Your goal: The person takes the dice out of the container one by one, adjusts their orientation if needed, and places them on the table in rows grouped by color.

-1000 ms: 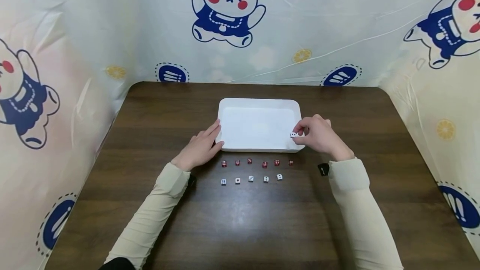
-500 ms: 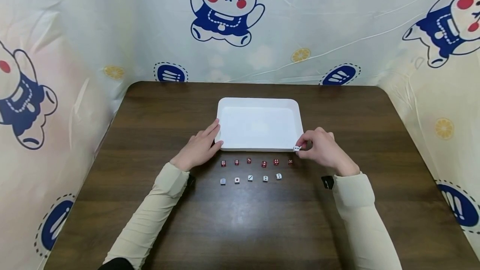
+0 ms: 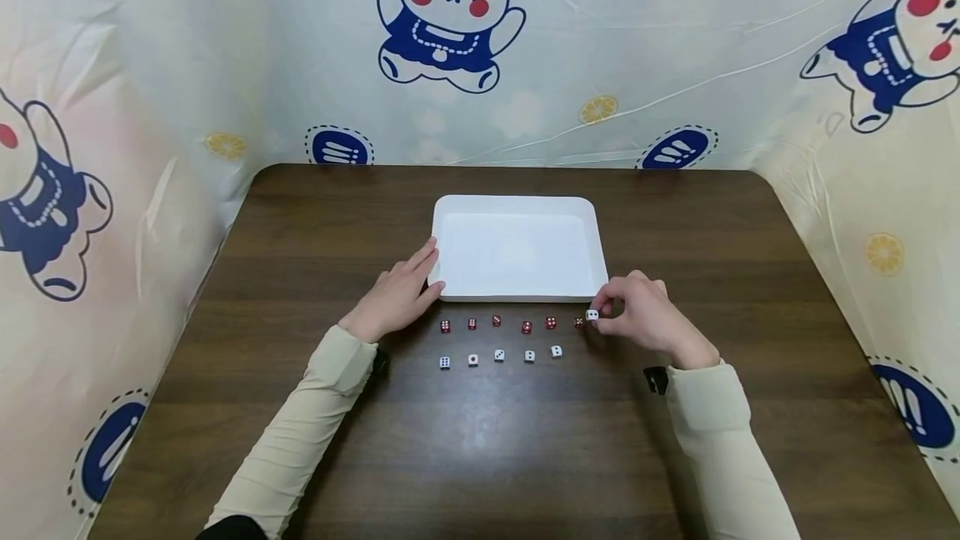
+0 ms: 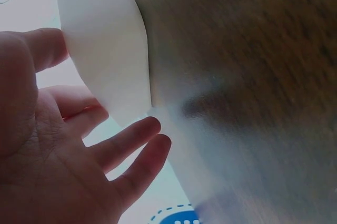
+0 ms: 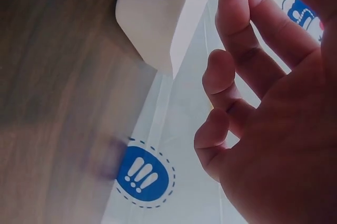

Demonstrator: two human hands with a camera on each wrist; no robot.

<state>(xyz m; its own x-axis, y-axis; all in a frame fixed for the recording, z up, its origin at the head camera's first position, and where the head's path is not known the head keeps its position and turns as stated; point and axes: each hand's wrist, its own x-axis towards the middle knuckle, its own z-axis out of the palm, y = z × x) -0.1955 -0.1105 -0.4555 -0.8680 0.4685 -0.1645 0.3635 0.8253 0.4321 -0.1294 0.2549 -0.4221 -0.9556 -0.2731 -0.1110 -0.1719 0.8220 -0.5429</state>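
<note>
In the head view a white die (image 3: 592,315) is pinched between thumb and fingers of my right hand (image 3: 637,315), in front of the tray's near right corner. Only a sliver of that die shows at the top of the right wrist view. My left hand (image 3: 393,298) rests against the left side of the white tray (image 3: 517,297), fingers fairly straight; the left wrist view shows its fingertips at the tray wall (image 4: 110,40). Several red dice (image 3: 527,327) form a row just before the tray. Nearer to me lies a row of several white dice (image 3: 529,356).
Everything stands on a dark brown wooden table (image 3: 337,215). A printed cloth (image 3: 555,48) with bear figures hangs around its back and sides. The rightmost red die (image 3: 578,323) sits close beside the right hand's fingertips.
My right hand has carried the white die from over the tray's right side toward me, past its near edge. The left hand stays at the tray.
</note>
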